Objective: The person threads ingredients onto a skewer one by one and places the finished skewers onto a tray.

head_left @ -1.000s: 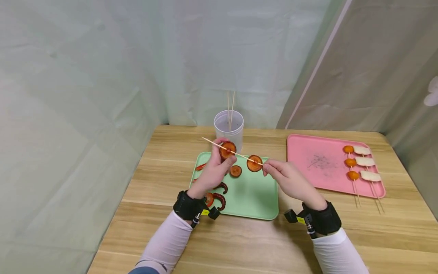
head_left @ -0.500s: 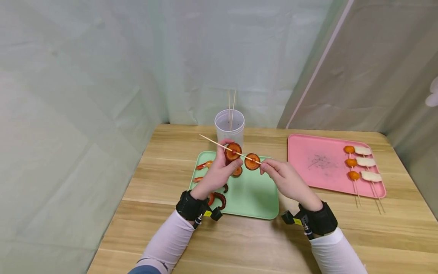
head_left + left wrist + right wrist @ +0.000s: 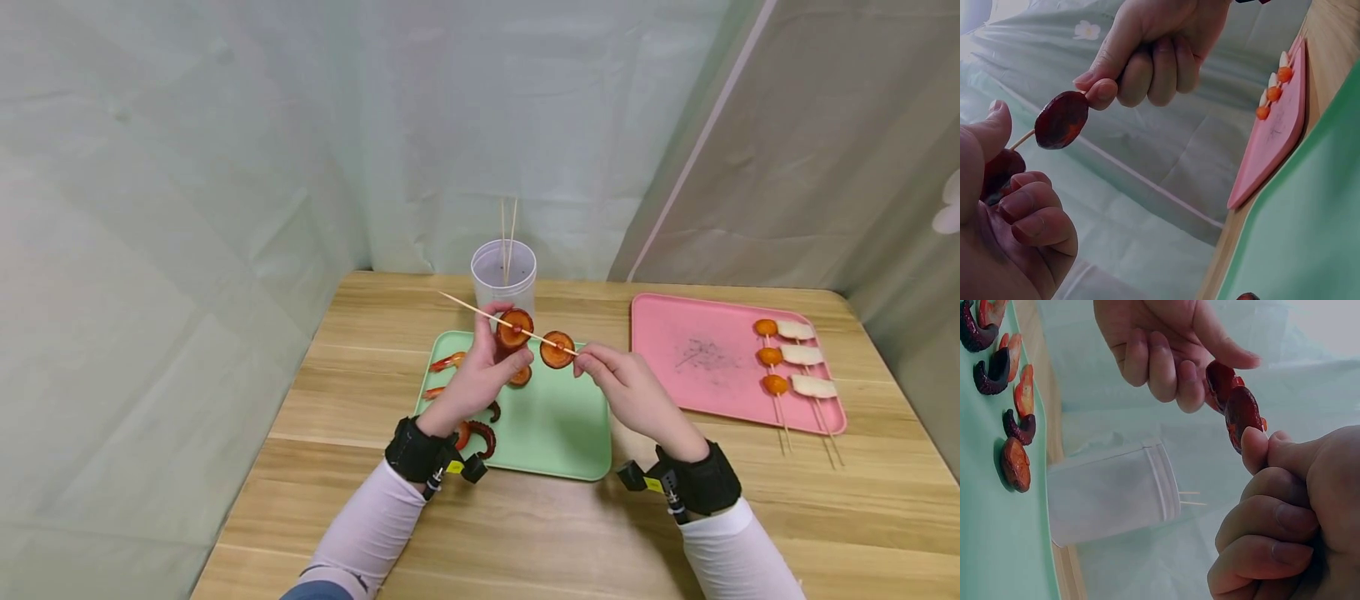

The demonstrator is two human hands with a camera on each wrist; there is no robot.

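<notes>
I hold a thin wooden skewer (image 3: 487, 318) in the air above the green tray (image 3: 558, 425). Its long axis runs from about 10 o'clock, where the bare tip points toward the clear cup (image 3: 503, 279), down to 4 o'clock. My right hand (image 3: 626, 392) pinches that lower end between thumb and forefinger, touching the first mushroom slice (image 3: 557, 350) already threaded on. My left hand (image 3: 480, 371) is curled round the second mushroom slice (image 3: 514, 329), also on the stick, just up-shaft at 10 o'clock from the first, a small gap between them.
</notes>
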